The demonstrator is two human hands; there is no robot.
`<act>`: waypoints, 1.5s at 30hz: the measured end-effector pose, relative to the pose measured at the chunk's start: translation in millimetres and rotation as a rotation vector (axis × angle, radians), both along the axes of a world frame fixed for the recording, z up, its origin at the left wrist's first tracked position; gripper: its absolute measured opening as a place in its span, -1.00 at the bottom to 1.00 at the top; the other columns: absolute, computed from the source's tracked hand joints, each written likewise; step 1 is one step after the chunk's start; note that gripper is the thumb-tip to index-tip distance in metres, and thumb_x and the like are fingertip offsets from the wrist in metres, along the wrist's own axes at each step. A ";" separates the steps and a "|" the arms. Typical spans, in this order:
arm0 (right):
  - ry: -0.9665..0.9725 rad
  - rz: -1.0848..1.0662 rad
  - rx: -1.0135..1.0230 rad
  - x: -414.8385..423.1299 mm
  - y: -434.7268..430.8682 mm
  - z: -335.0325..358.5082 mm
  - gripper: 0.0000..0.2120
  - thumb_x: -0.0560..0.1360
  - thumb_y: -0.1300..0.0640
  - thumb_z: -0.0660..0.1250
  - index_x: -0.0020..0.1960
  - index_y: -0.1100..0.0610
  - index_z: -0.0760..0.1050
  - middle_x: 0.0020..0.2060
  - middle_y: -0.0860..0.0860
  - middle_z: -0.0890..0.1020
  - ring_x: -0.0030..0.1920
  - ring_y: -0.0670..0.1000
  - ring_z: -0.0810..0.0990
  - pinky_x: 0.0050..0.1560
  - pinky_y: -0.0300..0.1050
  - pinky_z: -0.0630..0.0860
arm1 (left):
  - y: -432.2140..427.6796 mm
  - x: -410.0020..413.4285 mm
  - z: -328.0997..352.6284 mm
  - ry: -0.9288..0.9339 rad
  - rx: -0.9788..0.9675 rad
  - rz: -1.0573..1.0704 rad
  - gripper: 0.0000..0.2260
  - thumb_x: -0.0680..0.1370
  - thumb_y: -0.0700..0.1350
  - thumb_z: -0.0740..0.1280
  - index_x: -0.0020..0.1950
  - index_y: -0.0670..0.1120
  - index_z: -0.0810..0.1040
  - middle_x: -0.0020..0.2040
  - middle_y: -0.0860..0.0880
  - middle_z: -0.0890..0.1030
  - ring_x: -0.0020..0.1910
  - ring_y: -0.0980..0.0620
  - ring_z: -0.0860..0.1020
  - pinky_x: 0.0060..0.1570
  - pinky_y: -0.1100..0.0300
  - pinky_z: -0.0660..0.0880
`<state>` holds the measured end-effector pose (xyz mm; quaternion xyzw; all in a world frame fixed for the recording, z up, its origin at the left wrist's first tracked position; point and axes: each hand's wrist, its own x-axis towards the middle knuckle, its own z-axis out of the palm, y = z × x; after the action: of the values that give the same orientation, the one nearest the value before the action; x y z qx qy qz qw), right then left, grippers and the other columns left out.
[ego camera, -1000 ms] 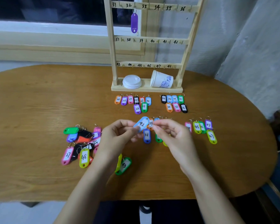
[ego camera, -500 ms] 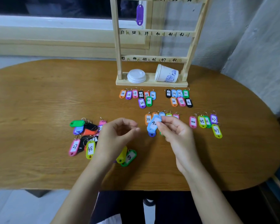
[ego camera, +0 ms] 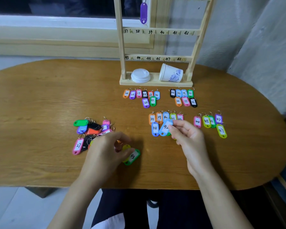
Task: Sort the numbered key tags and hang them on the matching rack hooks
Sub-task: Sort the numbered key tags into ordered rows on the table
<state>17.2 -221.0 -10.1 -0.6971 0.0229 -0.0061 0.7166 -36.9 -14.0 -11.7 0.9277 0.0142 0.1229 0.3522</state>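
Observation:
My right hand pinches a light blue tag marked 42 by its top end, low over the row of tags 38 to 42. My left hand hovers with loosely curled fingers at the right edge of the unsorted pile, its thumb next to a green tag marked 43. The wooden rack stands at the back with numbered hooks. One purple tag hangs on its upper row.
Sorted groups lie on the wooden table: tags 25 to 30, tags 33 to 36, tags 44 to 47. A tipped paper cup and a stack of white lids sit on the rack's base.
My left hand let go of the blue 42 tag and dropped toward the pile by the green tag. My right hand carried the tag down to the 38–42 row.

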 end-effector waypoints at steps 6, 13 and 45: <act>-0.003 -0.024 0.002 0.4 -6.1 -0.9 -0.88 0.48 0.22 0.39 -0.01 0.05 0.58 -0.15 -0.01 0.65 -0.26 -0.28 0.56 -0.32 -0.45 0.42 | -10.3 3.2 0.5 0.024 0.144 -0.040 -0.78 0.31 -0.05 0.56 -0.12 0.12 0.61 -0.19 0.20 0.54 -0.25 0.18 0.49 -0.27 0.26 0.45; -0.076 -0.130 -0.063 11.4 -31.1 1.5 -0.87 0.48 0.23 0.38 -0.05 0.02 0.57 -0.18 -0.04 0.65 -0.25 -0.28 0.57 -0.26 -0.44 0.45 | -13.3 14.6 -0.1 0.004 0.167 -0.049 -0.72 0.33 -0.21 0.54 -0.03 0.02 0.63 -0.20 0.17 0.49 -0.21 0.08 0.51 -0.25 0.31 0.38; -0.218 -0.128 -0.761 20.7 -39.4 -9.9 -0.86 0.47 -0.03 0.39 0.01 -0.06 0.60 -0.28 -0.23 0.57 -0.33 -0.17 0.51 -0.38 -0.22 0.44 | -35.7 28.0 11.6 0.002 -0.761 0.063 -0.66 0.43 -0.38 0.41 0.05 0.03 0.61 -0.03 0.04 0.62 -0.23 0.15 0.63 -0.24 0.30 0.57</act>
<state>37.9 -260.4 -20.0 -0.9052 -0.0136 -0.1327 0.4036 -8.9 -49.7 0.0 0.7297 0.0876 0.1186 0.6677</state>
